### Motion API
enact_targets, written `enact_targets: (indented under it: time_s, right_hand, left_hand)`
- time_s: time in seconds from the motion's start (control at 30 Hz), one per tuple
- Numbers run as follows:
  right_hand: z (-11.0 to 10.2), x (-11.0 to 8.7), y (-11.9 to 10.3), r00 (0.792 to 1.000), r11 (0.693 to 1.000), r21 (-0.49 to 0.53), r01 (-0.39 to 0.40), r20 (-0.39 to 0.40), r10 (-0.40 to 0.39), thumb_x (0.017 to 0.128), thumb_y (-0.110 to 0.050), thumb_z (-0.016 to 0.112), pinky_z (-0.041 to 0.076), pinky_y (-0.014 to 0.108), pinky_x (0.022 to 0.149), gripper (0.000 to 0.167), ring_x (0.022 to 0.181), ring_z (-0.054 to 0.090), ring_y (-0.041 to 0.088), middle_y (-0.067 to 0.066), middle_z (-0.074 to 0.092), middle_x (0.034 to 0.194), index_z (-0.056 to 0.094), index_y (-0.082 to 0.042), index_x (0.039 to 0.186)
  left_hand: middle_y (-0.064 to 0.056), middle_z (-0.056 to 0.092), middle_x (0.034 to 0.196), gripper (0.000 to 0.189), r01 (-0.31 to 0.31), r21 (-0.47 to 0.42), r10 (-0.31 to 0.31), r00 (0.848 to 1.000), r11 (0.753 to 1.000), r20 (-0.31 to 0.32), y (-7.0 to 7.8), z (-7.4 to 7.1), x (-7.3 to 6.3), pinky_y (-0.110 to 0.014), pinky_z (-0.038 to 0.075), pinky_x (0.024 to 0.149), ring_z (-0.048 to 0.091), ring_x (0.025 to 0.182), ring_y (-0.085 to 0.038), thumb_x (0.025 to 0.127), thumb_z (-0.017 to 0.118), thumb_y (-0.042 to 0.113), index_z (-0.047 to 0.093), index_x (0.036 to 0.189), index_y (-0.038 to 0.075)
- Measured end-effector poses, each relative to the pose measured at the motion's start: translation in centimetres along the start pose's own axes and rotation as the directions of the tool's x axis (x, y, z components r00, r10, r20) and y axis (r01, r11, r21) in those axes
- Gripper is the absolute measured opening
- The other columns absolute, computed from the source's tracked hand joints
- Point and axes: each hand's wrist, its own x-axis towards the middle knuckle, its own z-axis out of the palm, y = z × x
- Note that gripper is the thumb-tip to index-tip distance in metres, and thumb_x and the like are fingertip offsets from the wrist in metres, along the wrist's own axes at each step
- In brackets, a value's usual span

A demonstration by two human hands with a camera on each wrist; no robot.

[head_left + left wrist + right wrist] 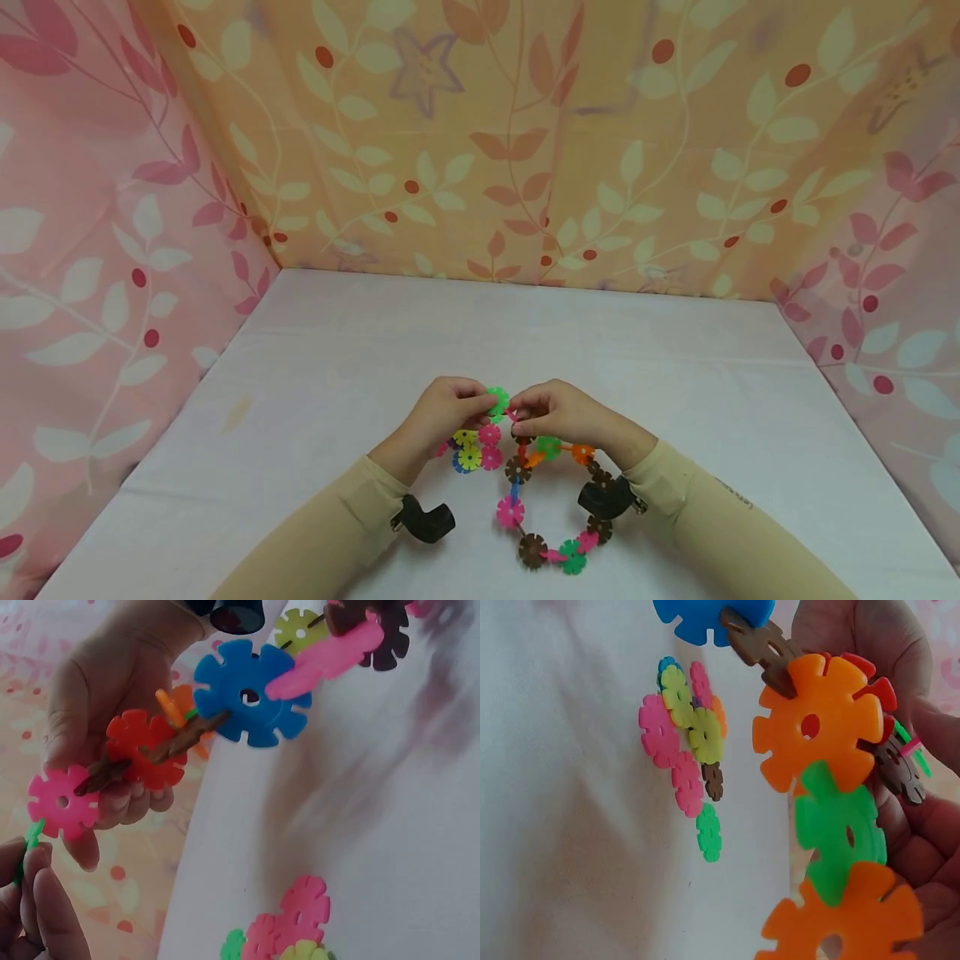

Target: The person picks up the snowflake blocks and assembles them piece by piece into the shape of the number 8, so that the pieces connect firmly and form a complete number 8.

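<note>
In the head view, my left hand (448, 407) pinches a green notched flower disc (497, 401) between thumb and fingers. Close beside it, my right hand (561, 411) holds the end of a chain of linked flower discs (510, 512), which hangs in a loop toward me. A pink disc (60, 801) at that end lies between the right thumb and a finger in the left wrist view. The green disc's edge meets the pink disc's rim there; how firmly it sits in a slot, I cannot tell. Red, brown and blue discs (244, 694) follow along the chain.
Several loose discs, among them a pink one (658, 731), lie in a cluster on the white tabletop (360, 333), below the left hand. Floral cloth (525, 150) stands at the back and both sides. A black wrist mount (427, 518) sits on each forearm.
</note>
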Motion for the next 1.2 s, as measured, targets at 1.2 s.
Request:
enact_targets:
  time_s: [1.2]
  right_hand:
    - [1.7, -1.0, -0.9, 0.934, 0.799, -0.558, 0.224, -0.113, -0.34, 0.086, -0.012, 0.061, 0.047, 0.022, 0.062, 0.008, 0.066, 0.052, 0.002, -0.011, 0.062, 0.074, 0.07, -0.012, 0.086]
  left_hand:
    - [-0.007, 0.054, 0.058, 0.013, -0.176, 0.041, 0.177, 0.984, 0.984, -0.021, 1.9, 1.2, -2.5, -0.031, 0.053, 0.059, 0.058, 0.055, -0.015, 0.085, 0.058, 0.003, 0.052, 0.074, -0.001]
